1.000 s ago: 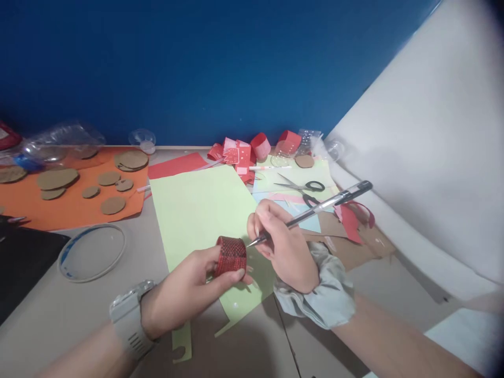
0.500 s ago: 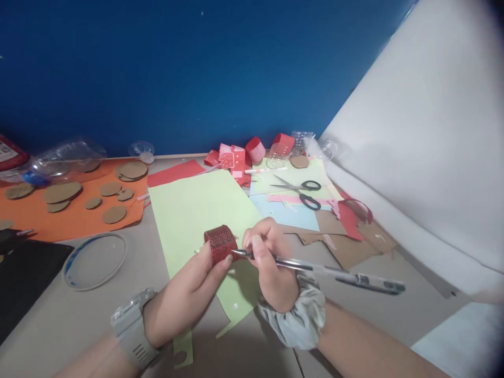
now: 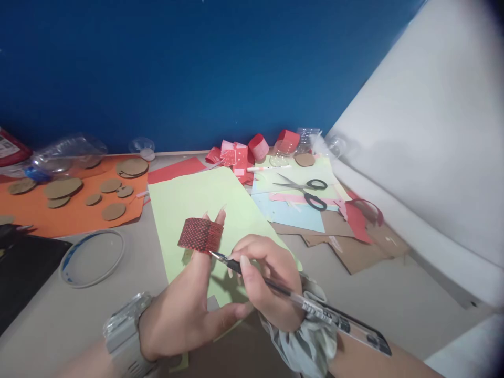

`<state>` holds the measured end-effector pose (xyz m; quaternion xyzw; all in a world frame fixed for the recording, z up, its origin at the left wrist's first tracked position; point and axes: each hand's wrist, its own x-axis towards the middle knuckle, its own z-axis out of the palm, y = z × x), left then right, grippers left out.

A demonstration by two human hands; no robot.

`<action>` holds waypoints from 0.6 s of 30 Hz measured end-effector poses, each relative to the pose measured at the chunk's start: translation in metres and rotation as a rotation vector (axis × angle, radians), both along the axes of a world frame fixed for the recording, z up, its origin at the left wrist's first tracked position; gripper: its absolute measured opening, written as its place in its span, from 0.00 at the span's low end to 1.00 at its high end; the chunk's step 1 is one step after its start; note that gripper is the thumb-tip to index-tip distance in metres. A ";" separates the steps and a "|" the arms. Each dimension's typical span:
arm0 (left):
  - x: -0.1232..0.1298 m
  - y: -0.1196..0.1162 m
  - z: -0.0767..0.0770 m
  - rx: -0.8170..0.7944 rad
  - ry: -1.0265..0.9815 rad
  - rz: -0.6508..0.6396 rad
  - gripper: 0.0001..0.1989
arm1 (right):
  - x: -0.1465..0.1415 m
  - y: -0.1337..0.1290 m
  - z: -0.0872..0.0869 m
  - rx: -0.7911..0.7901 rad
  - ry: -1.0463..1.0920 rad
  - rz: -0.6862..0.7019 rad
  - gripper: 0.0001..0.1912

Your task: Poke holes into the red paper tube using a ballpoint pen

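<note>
A red paper band with dark crosshatched marks sits over the fingers of my left hand. Fingertips poke out above its top edge, and the thumb stretches out to the right, away from the band. My right hand is closed around a clear-barrelled pen in a writing grip. The pen's tip touches or nearly touches the band's lower edge. Beneath both hands lies a light green paper sheet with cut-out edges.
Scissors lie on paper scraps at the right, near cardboard pieces. Cardboard discs rest on orange paper at the left. A tape ring lies nearer me. Red paper rings stand by the blue wall.
The left thumb has let go of the band and spread to the right, with the band now carried on the fingers. The band moved left and the pen tip followed it.
</note>
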<state>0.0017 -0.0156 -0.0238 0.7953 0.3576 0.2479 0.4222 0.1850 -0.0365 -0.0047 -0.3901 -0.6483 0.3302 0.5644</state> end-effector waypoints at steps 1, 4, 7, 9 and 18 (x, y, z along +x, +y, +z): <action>0.000 0.000 0.001 -0.009 -0.010 -0.006 0.58 | 0.000 0.000 -0.001 0.000 -0.018 -0.002 0.08; 0.001 0.002 0.004 -0.031 -0.055 -0.054 0.61 | 0.001 0.000 -0.002 -0.013 -0.074 0.005 0.06; 0.002 0.003 0.006 0.000 -0.066 -0.062 0.59 | 0.002 0.001 -0.002 -0.037 -0.063 -0.038 0.07; 0.002 0.003 0.007 0.015 -0.069 -0.054 0.59 | 0.003 0.001 -0.003 -0.044 -0.044 -0.051 0.09; 0.002 0.003 0.008 -0.030 -0.073 -0.090 0.61 | 0.004 0.001 -0.002 -0.083 -0.021 -0.031 0.09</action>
